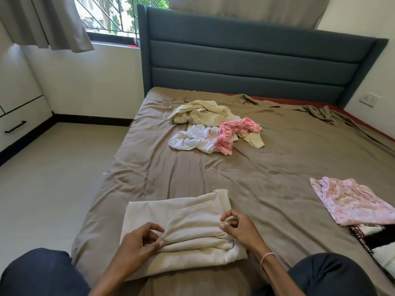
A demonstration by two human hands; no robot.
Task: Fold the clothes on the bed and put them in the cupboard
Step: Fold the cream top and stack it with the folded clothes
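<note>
left hand (143,240) pinches the near fold of the cream garment (181,223); right hand (239,228) curls at its right edge, hold unclear. align edges, then press flat.

We count two hands, the left hand (139,242) and the right hand (239,227), and one bracelet (266,256) on the right wrist. Their fingers pinch one folded cream garment (192,227). Well beyond the fingertips lies one heap, where we can tell apart three loose pieces: one beige garment (198,113), one white garment (192,139) and one pink patterned garment (233,131). Right of the fingers we count two more: one floral garment (352,201) and one black-and-white garment (376,238) touching it. We count one bed (277,163) and one headboard (245,60).
</note>
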